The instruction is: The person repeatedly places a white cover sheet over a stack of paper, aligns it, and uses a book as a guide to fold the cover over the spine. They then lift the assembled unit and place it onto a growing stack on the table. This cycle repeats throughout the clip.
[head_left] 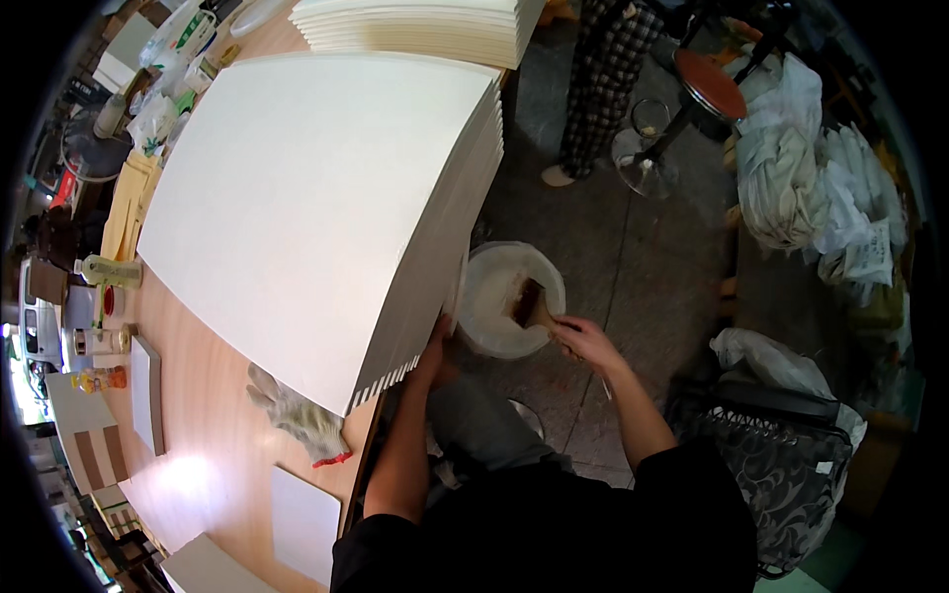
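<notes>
My right hand (585, 341) is closed round the handle of a wide flat brush (541, 314) with dark bristles. The brush dips over the mouth of a white plastic bucket (476, 334), which has pale contents and stands beside the table. A tall stack of large white sheets (306, 198) lies on the table, its edges fanned in steps along the right side. Against that side, near the front corner, rests my left hand (433, 351). Its fingers are partly hidden by the stack and my arm, so their grip does not show.
A second white stack (415, 25) stands farther back. On the wooden table (213, 430) lie a work glove (297, 415), a small white board (304, 522), bottles and jars. A person in checked trousers (603, 84) stands near a red stool (709, 85). A patterned bag (786, 474) is at right.
</notes>
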Tool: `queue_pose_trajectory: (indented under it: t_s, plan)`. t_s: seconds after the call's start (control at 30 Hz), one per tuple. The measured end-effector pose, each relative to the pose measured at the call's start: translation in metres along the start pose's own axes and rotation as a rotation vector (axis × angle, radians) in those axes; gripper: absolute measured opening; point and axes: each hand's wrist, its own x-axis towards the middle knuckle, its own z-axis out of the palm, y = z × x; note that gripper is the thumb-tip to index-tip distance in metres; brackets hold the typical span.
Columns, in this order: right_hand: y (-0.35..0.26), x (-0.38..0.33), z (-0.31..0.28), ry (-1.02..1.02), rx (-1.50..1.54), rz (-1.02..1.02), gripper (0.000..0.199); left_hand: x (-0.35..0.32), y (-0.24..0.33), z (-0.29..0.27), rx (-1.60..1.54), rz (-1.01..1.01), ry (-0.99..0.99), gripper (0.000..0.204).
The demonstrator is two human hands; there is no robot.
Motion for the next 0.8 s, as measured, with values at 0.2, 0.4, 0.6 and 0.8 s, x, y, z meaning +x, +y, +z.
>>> queue_pose_trajectory:
  t_s: [0.2, 0.4, 0.6, 0.8]
  plan:
    - [0.021, 0.084, 0.069, 0.246, -1.154, -0.334, 0.035, -0.015, 0.037, -0.007, -0.046, -0.114, -0.088, 0.034]
    - [0.027, 0.099, 0.095, -0.005, -1.382, 0.024, 0.031, -0.012, 0.016, -0.007, 0.024, -0.103, -0.131, 0.037]
    - [0.057, 0.048, 0.007, 0.039, -0.306, 0.045, 0.041, -0.016, 0.036, -0.008, -0.076, -0.172, -0.106, 0.037]
    - [0.042, 0.021, 0.008, 0.179, -0.046, 0.111, 0.040, -0.021, 0.053, -0.011, -0.091, -0.151, -0.122, 0.037]
